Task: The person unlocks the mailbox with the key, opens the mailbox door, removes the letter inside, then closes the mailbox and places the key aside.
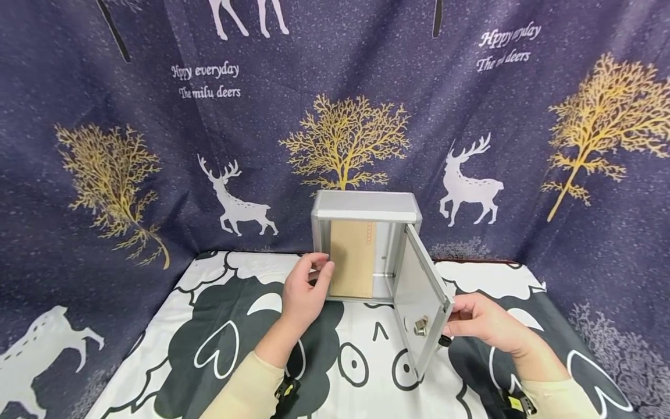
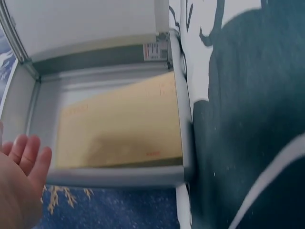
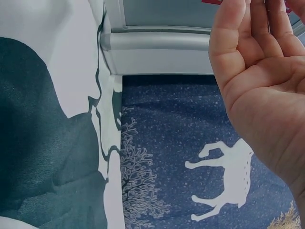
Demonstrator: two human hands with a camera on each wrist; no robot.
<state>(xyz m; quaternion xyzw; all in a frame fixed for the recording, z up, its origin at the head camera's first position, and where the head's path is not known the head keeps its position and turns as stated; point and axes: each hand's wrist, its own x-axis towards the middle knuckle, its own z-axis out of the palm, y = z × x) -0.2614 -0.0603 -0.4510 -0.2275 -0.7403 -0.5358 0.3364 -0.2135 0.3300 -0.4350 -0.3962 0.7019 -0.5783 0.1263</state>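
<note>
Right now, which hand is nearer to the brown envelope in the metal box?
Left. The left hand is just left of the envelope; the right hand is farther off, at the free edge of the open door.

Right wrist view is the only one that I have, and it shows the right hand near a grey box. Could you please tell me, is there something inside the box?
Observer: Yes, a brown envelope stands inside the box, toward its left side.
Operator: Thank you. And what do you see at the left edge of it?
Observer: The left hand, with its fingertips close to that edge.
Operator: Understood. Is there any other detail that I am missing?
Observer: A metal lock is on the inner face of the open door.
</note>
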